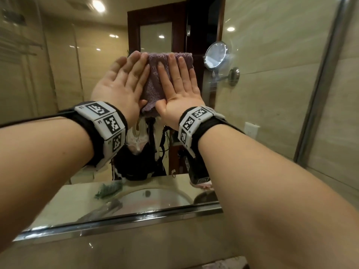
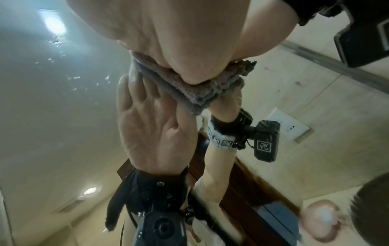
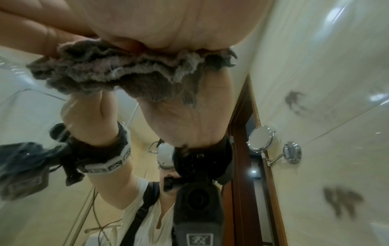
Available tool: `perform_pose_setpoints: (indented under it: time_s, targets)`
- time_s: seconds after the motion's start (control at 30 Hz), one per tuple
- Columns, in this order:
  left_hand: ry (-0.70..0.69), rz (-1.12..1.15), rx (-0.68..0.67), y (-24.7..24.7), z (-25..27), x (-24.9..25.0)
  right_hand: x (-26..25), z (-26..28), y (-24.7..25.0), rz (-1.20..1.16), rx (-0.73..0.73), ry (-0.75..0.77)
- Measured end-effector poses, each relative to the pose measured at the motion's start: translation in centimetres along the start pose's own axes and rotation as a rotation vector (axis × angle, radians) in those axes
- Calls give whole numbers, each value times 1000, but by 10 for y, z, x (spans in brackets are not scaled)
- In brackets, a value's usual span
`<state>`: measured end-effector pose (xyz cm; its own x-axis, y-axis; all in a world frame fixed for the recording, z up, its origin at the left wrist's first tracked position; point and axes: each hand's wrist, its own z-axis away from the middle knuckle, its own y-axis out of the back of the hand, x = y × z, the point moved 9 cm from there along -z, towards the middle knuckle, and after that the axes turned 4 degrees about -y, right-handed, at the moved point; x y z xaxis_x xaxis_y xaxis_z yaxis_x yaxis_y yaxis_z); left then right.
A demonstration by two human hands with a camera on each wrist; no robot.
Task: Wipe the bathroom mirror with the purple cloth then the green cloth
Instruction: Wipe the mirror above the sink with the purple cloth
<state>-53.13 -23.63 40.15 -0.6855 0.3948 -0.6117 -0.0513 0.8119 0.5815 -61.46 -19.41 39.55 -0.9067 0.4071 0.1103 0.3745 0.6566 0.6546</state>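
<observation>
- Warm, dim-ish; ceiling spots (image 1: 98, 5) glare in the mirror (image 1: 58, 78).
- Wide-angle bend at edges.
- Wrist views: skin up close blurred, soft.

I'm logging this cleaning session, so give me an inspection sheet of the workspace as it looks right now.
Surface: large wall mirror, glass with a metal bottom rim; water droplets show on it in the left wrist view.
Job's things: fluffy purple cloth pressed flat on the mirror; green cloth seen only as a reflection, lying beside the sink.
Clutter: nothing seen.
Grippers: left hand and right hand flat, fingers straight, both pressing the purple cloth.
Cables: thin black cable running from the left wristband.
Surroundings: round chrome swing-arm mirror on the beige tiled wall.
</observation>
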Motion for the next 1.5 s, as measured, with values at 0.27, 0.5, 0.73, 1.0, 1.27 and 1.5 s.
perform_pose_setpoints:
  time_s: [0.27, 0.5, 0.73, 1.0, 1.27, 1.5]
  targets:
    - [37, 37, 74, 38, -32, 28, 55, -11, 19, -33, 23, -52]
    - [-24, 15, 116, 59, -50, 78, 110, 11, 8, -58, 26, -105]
    - [-71, 19, 152, 97, -73, 154, 193, 38, 6, 6, -65, -162]
    - [-97, 32, 192, 132, -98, 208, 261, 53, 3, 39, -107, -214]
    - [-194, 89, 190, 164, -119, 273, 329, 79, 0, 40, -155, -352]
    - [-223, 55, 188, 166, -120, 296, 339, 94, -12, -22, -117, -387]
